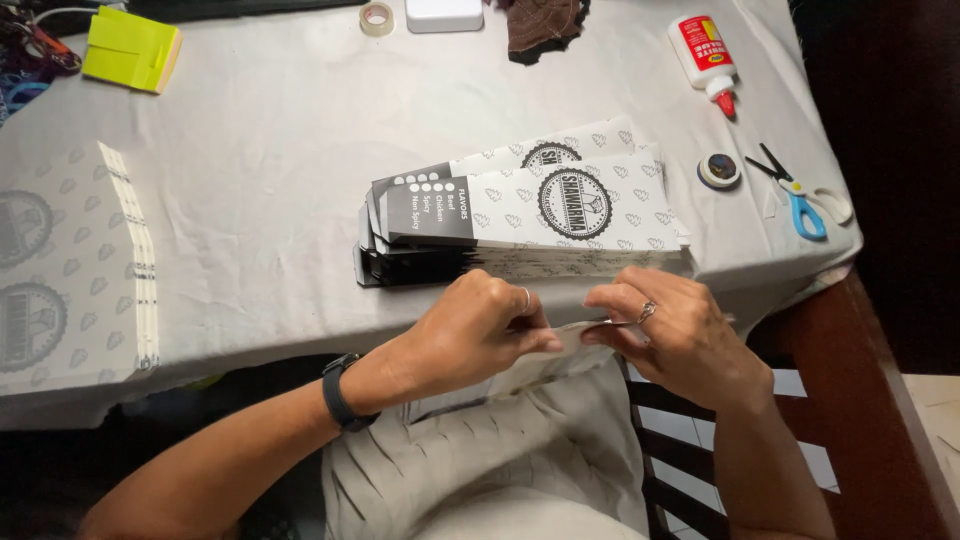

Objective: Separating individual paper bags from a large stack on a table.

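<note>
My left hand and my right hand both pinch one flat printed paper sleeve just below the table's front edge, over my lap. Only a thin strip of that sleeve shows between my fingers. Right above my hands lies a stack of the same flat sleeves, white with a grey pattern, a round emblem and a black end. A black watch is on my left wrist and each hand wears a ring.
A grey cloth covers the table. Another pile of flat printed sheets lies at the left. At the right are blue-handled scissors, a small round tin and a glue bottle. A tape roll and yellow pad sit at the back.
</note>
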